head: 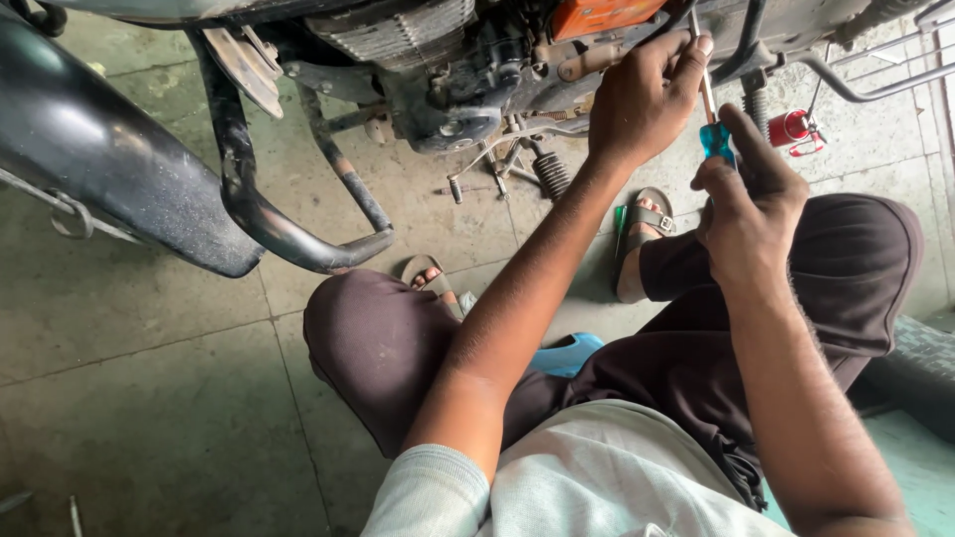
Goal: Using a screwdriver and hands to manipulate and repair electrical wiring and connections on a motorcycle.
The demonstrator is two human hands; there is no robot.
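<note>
A screwdriver (714,137) with a clear blue handle points up toward the underside of a motorcycle engine (453,60). My right hand (748,204) grips the blue handle from below. My left hand (642,94) is raised higher, its fingertips pinching the thin shaft near the tip, close to an orange part (597,15) on the motorcycle. I am squatting beside the bike with my knees (373,333) apart and sandalled feet (642,224) on the floor.
A dark exhaust pipe (99,149) and a curved black guard bar (269,214) run along the left. A red can (791,127) stands on the tiled floor (129,398) at the right, by a metal rack bar (875,89). A blue low stool (567,353) shows under me.
</note>
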